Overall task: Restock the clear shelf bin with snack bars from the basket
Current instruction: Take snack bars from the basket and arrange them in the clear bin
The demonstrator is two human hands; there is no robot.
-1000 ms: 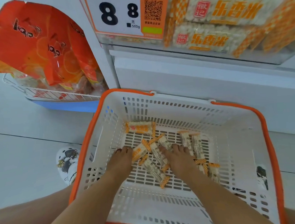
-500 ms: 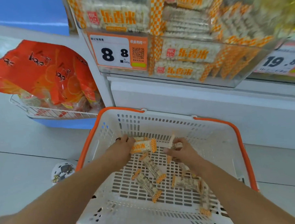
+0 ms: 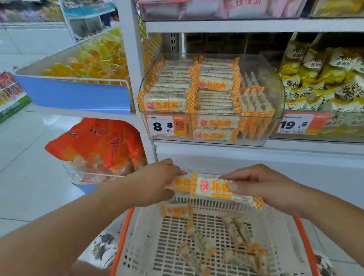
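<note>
Mid-transfer: left hand and right hand each pinching a snack bar above the basket's far rim; next, lifting into the clear shelf bin; more bars left on basket floor.

We count two hands, the left hand and the right hand, holding two snack bars between them. One white basket holds loose snack bars, too blurred to count. One clear shelf bin shows; two price tags hang below.
</note>
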